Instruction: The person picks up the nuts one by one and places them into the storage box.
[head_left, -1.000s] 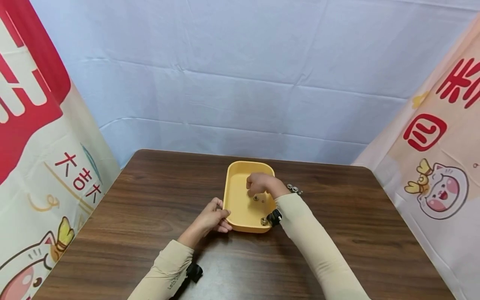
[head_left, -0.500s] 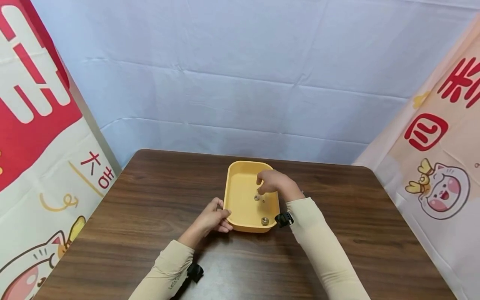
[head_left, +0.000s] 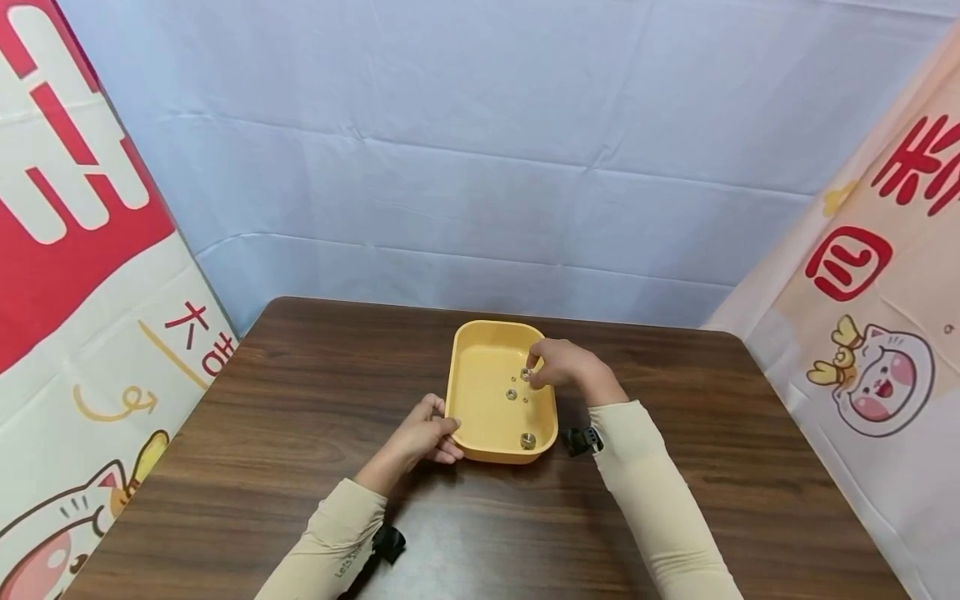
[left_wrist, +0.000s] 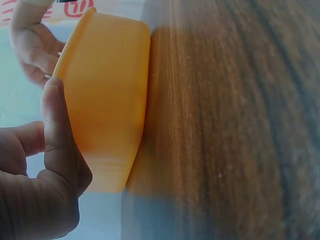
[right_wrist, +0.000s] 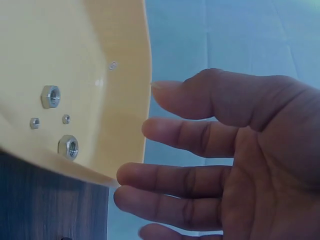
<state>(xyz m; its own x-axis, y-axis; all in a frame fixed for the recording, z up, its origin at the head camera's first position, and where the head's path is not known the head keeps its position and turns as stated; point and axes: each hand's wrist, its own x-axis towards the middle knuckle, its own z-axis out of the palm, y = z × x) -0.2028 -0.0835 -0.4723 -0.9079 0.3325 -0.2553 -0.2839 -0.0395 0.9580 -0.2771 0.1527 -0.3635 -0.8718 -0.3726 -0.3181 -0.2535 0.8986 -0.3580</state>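
Observation:
A shallow yellow tray (head_left: 486, 417) stands on the table with several metal hex nuts inside. My left hand (head_left: 423, 433) grips its near left corner, thumb at the rim and fingers along the outside wall. Over the tray's right edge is my right hand (head_left: 573, 367), its fingers extended and apart, holding nothing in the right wrist view. Just by its fingertips in the head view lies a nut (head_left: 526, 375). A middle-sized nut (head_left: 512, 394) and two tiny ones lie close by, and a larger nut (head_left: 528, 441) sits near the front right corner.
The brown wooden table (head_left: 315, 383) spreads around the tray. A pale blue cloth (head_left: 480, 167) hangs behind it, with printed banners at left and right. My right hand and forearm block part of the table beyond the tray's right side.
My right hand has moved right, from over the tray's middle to its right edge, and a nut now shows by its fingertips. The left hand and tray have stayed put.

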